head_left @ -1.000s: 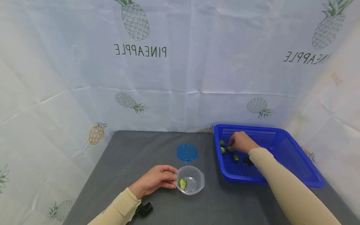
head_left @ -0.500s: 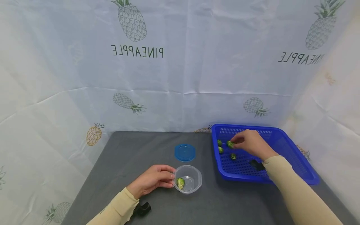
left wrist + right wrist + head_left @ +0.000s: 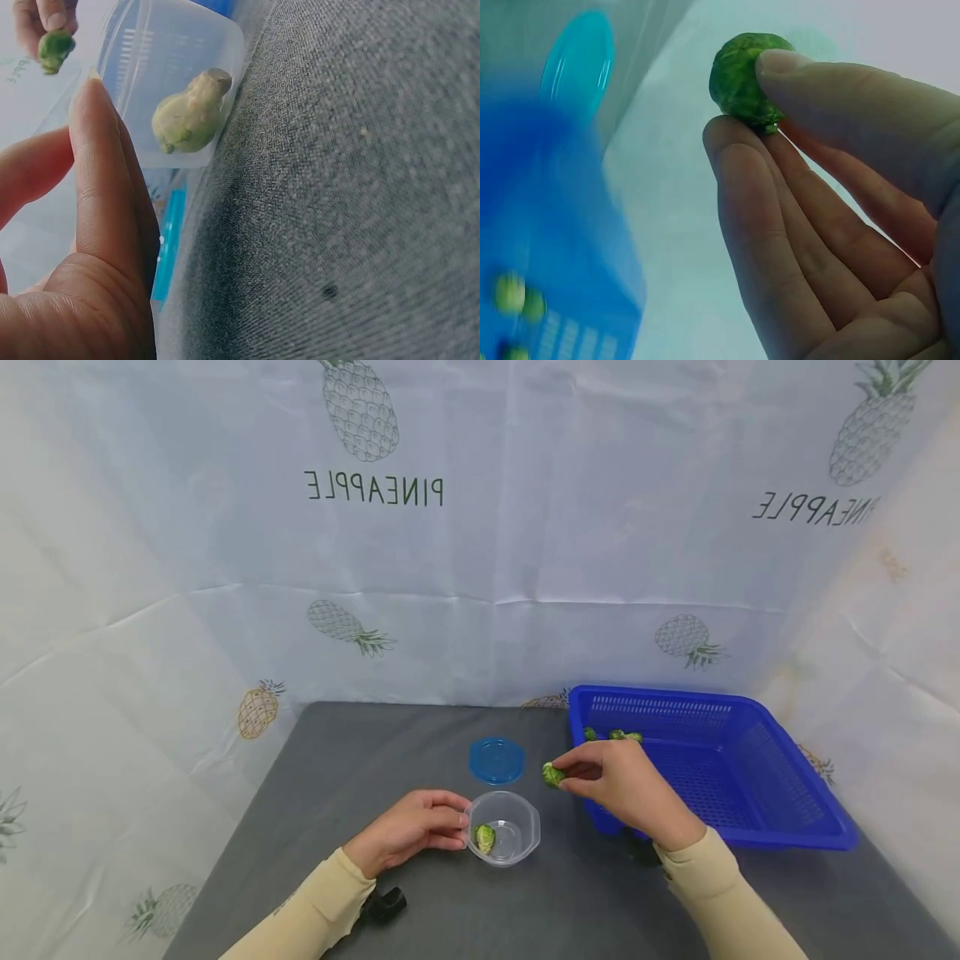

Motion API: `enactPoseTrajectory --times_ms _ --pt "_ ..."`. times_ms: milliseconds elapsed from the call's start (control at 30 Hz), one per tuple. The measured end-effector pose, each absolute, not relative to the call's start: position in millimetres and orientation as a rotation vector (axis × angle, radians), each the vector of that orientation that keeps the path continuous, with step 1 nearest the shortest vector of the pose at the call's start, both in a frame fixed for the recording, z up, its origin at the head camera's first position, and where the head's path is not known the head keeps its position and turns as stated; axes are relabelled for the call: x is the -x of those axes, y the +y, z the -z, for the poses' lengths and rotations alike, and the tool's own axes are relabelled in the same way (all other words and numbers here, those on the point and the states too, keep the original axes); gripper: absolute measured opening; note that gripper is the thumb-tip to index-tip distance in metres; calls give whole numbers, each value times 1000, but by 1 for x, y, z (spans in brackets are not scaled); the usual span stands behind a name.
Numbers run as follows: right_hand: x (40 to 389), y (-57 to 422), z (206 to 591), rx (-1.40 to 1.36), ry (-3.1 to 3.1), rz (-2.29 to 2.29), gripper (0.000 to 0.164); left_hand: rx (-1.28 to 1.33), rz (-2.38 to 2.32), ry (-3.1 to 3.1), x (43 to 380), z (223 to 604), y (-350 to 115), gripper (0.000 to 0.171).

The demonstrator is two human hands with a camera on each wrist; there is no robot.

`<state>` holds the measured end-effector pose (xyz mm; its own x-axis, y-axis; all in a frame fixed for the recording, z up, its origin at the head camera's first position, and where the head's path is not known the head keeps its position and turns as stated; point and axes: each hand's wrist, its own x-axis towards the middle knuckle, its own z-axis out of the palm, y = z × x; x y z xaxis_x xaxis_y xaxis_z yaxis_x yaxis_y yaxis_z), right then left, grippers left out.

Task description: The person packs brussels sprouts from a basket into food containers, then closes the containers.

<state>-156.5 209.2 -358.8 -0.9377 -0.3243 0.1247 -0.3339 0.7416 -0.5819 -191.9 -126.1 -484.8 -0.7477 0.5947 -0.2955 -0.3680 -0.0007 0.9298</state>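
My left hand [image 3: 416, 831] holds a small clear plastic container [image 3: 528, 842] at its left rim, thumb and fingers at the edge. One Brussels sprout [image 3: 485, 838] lies inside it, its pale cut end showing in the left wrist view. Between the thumb and fingertips of my right hand [image 3: 626, 781] is a second Brussels sprout [image 3: 742, 79], green and round, up in the air. That hand is between the container and the blue basket [image 3: 783, 797], just above and to the right of the container.
Behind the container lies a blue round lid [image 3: 497, 761] on the grey tabletop [image 3: 367, 752]. Several more sprouts [image 3: 617, 735] sit at the basket's left end, partly hidden by my right hand. A pineapple-print curtain [image 3: 465, 552] hangs around the table's back and sides.
My right hand has picked up a sprout from the basket and carried it left and toward me, out over the basket's left edge. The left hand stays at the container.
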Motion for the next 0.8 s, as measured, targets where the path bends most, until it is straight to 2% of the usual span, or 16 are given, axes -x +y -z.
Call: enactPoseTrajectory --times_ms 300,800 --pt "152 158 389 -739 -2927 -968 22 -245 -1818 1616 190 483 -130 42" --pt "156 136 406 -1024 -3028 -806 13 -250 -1822 1613 192 483 -130 43"
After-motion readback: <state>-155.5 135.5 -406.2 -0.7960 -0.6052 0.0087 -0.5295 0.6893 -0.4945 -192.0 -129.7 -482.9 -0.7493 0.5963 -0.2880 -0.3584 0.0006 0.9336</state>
